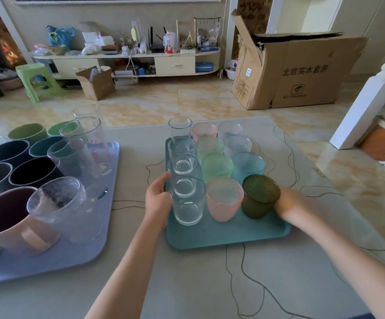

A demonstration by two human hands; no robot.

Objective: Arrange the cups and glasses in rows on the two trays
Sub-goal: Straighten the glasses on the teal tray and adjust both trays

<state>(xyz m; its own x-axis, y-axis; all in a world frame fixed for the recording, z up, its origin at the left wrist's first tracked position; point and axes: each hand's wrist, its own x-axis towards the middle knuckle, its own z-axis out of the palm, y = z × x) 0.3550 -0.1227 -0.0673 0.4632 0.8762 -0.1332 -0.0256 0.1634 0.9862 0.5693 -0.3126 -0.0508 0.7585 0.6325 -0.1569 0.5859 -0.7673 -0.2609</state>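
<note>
We have one wide head-worn view, looking forward and down over a table [187,284] from close above. Two trays, teal [221,236] and lavender [76,252], sit near; beyond, the floor [164,102] and a far shelf unit [127,56].

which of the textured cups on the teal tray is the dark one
The dark olive cup at the near right corner of the teal tray, beside the right hand; the other textured cups are pale pink, green, blue or clear.

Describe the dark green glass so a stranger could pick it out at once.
Find the teal tray on the table's right side. In its nearest row, the dark green glass stands at the right end, beside the right hand. It is the only dark, olive-coloured tumbler among pale pastel and clear ones.
</note>
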